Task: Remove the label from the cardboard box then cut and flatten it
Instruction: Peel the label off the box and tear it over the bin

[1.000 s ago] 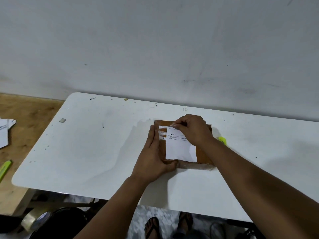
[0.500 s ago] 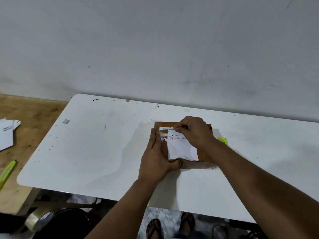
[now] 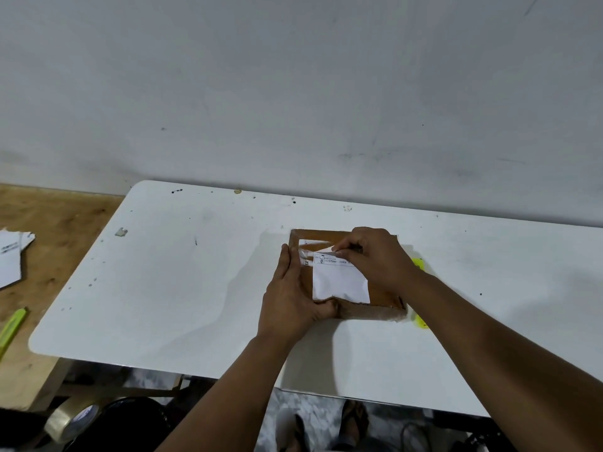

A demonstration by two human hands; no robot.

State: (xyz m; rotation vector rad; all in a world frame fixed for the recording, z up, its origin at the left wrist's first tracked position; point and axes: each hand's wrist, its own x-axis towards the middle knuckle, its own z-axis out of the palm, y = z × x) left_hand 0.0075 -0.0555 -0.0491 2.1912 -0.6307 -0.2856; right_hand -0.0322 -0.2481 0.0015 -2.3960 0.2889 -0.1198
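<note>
a flat brown cardboard box lies on the white table, a little right of the middle and not far from the wall behind it. a white label covers much of the box's top face, with a few lines of small print near its far edge – too small to read.

the left hand lies flat against the box's left side, fingers stretched out along the edge and pointing away from the person, thumb hooked round the near left corner. it is pressing the box down rather than closing around it.

the right hand rests over the far part of the box, its fingertips pressed together on the label's far edge – they pinch a thin, shiny strip, tape or film by the look of it, that is lifted a little off the cardboard. the near part of the label lies flat on the box.

a bright yellow-green object peeks out just beyond the box's right side, mostly hidden by the right forearm, so i cannot tell what it is.

to the left stands a wooden surface with some torn white paper and a yellow-green tool on it. below the table's near edge a roll of clear tape shows, and the person's sandalled feet.
</note>
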